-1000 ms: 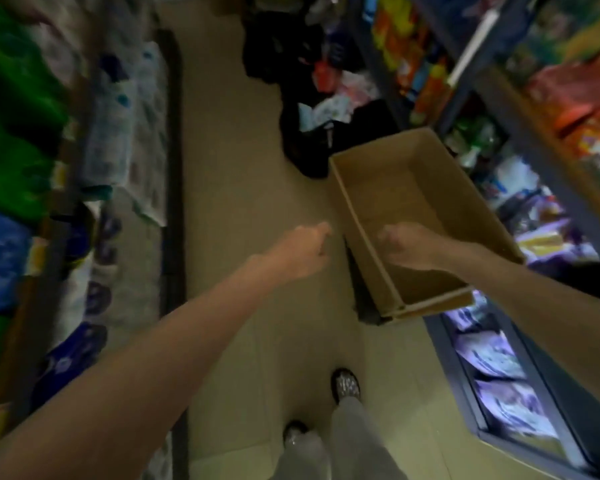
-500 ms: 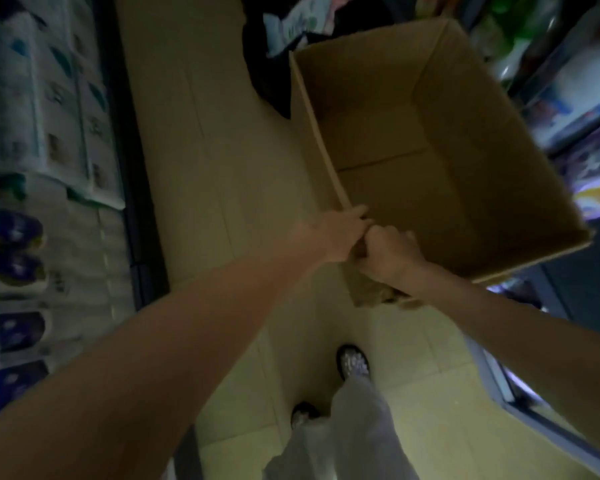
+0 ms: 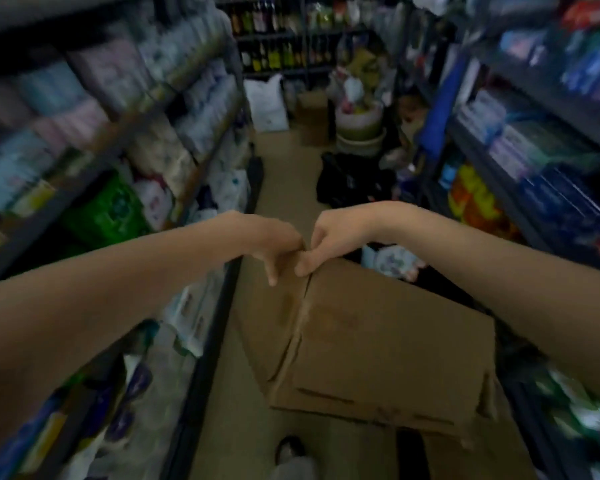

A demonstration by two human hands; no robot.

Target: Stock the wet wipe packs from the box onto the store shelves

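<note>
On the left, stocked shelves point(image 3: 125, 140) line the aisle; the left hand point(image 3: 274, 240) pinches the box's point(image 3: 378, 341) far top edge. Just beside it, almost touching, the right hand point(image 3: 326, 244) pinches the same edge, so the box hangs below both grips, its long axis running toward the person. More shelves point(image 3: 534, 150) stand right; no wipe packs can be made out.

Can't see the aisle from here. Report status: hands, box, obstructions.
Left hand and right hand both gripping the brown cardboard box at its far top edge. Box lifted, underside showing. Black bag on floor ahead.
</note>
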